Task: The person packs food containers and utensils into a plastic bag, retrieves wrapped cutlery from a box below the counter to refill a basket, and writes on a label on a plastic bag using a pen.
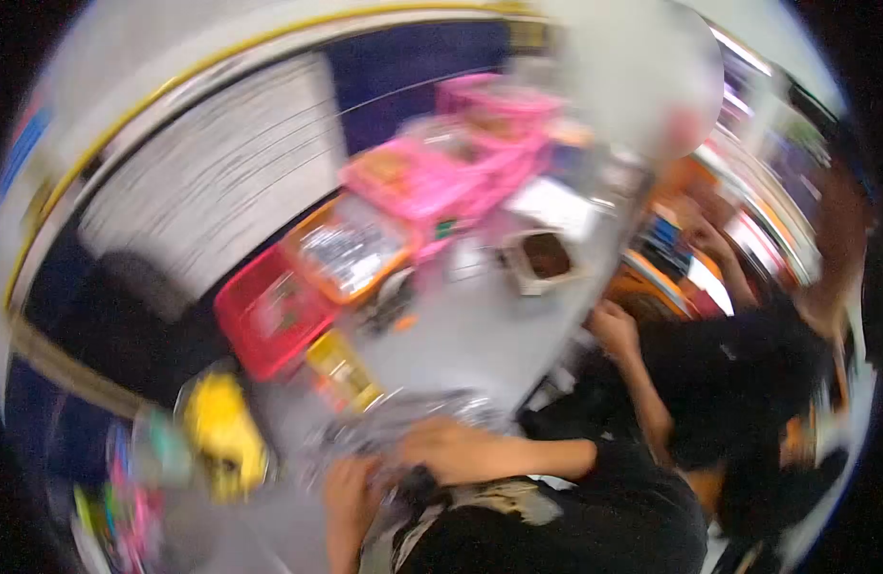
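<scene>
Motion blur smears the whole head view. My left hand is low in the middle, at the near side of the table. My right hand reaches across from the right, close beside it. Crumpled clear plastic lies just beyond both hands and around their fingers. Between the hands shows a small dark thing whose kind I cannot make out. The fingers of both hands are too blurred to show whether they grip anything.
Beyond the hands stand a yellow box, a red tray, an orange tray and pink baskets. A square container stands farther right on the grey table. Yellow material lies left. Another person is at right.
</scene>
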Tool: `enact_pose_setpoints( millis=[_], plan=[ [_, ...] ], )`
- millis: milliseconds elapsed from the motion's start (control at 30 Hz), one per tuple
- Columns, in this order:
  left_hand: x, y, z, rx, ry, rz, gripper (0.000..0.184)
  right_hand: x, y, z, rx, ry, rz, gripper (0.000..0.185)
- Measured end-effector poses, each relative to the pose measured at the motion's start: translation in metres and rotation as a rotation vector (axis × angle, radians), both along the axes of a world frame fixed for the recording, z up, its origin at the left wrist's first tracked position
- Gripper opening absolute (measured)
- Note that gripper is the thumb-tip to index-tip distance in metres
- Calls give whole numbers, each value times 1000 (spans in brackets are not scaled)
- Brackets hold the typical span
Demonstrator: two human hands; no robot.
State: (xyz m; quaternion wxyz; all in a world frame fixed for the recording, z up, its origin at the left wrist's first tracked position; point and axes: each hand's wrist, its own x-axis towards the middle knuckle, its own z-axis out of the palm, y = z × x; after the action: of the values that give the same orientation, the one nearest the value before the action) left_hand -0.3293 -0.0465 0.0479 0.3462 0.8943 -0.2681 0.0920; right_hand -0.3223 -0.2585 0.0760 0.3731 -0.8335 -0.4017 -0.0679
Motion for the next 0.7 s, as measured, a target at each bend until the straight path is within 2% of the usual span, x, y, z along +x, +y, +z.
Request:
enact_pose_setpoints(
  millis=[33, 67, 133, 167, 233, 400, 467, 500, 600, 667, 700],
  plan=[
    [3, -1, -3, 16, -28, -7, 25, 1, -2, 14, -89, 139, -25, 36],
    [8, -2, -7, -6, -63, -70, 22, 3, -1, 5, -38, 102, -56, 35],
    [1, 3, 10, 192, -135, -44, 16, 6, 2, -5, 5, 56, -46, 34],
    [0, -3, 14, 187, -141, -93, 16, 5, -2, -5, 3, 61, -31, 35],
    [1, -10, 22, 50, -162, -106, 17, 4, -2, -4, -50, 100, -74, 34],
    [3, -4, -5, 109, -301, -75, 23, 1, 5, -2, -5, 124, -75, 32],
    [5, -14, -28, -96, -376, -72, 15, -1, 7, 1, -2, 188, -39, 32],
    [8, -14, -34, -201, -417, -74, 13, -4, 3, 6, 74, 215, -29, 29],
    [17, -10, -38, -207, -434, -164, 11, -17, -24, 48, 426, 371, 93, 18],
    [21, -10, -40, -190, -410, -174, 10, -26, -66, 72, 537, 303, 45, 14],
    [21, -10, -42, -180, -384, -195, 9, -28, -89, 70, 672, 300, -58, 15]
  ],
)
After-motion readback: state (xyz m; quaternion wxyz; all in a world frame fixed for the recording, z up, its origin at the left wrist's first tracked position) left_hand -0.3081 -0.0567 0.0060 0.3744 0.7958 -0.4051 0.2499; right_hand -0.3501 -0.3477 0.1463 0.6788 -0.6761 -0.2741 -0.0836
